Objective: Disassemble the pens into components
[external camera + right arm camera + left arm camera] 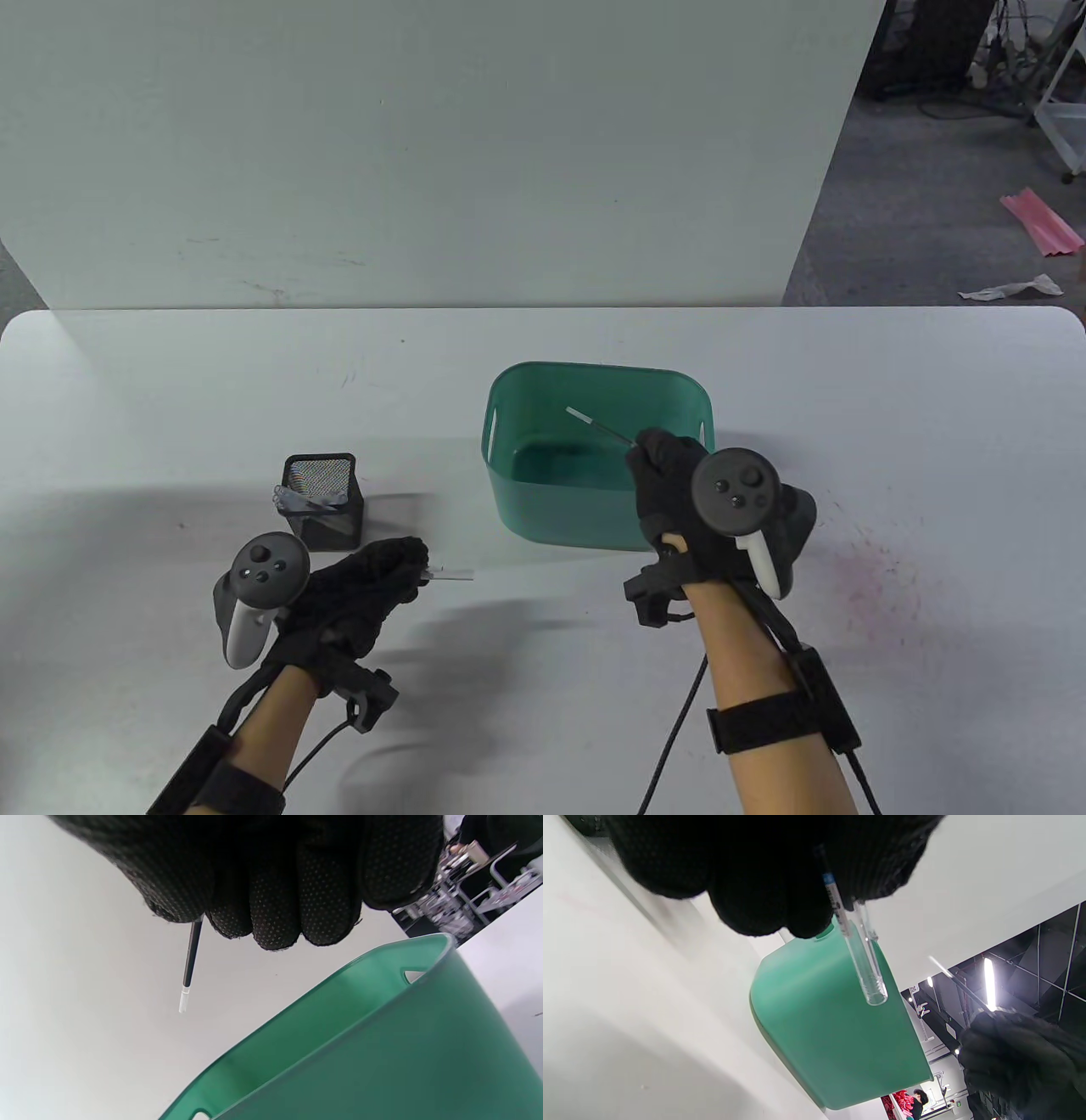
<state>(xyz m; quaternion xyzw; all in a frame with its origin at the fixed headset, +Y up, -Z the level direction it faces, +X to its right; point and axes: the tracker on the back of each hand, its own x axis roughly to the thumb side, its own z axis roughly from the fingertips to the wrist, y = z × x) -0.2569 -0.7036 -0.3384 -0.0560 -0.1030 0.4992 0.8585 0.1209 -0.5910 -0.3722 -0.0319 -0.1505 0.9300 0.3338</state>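
I worked at a white worktop (pixel 127 407) before a pale partition (pixel 424 144). My left hand (pixel 356 594) gripped the clear pen barrel (pixel 866 971); my right hand (pixel 670 488) pinched the ink refill (pixel 599 426) above the green bin (pixel 560 518). A black mesh holder (pixel 327 509) held clear pen parts.

Left hand (pixel 361 586) curled; right hand (pixel 679 492) — fisted.

Lab or workshop floor. White table (pixel 170 382) backed by plain white partition board (pixel 424 153); beyond right hand (pixel 679 492), grey concrete floor (pixel 916 229), tangled cables (pixel 1010 51), white metal rack (pixel 1065 110), scrap litter. Ceiling strip lights (pixel 989 982) overhead.
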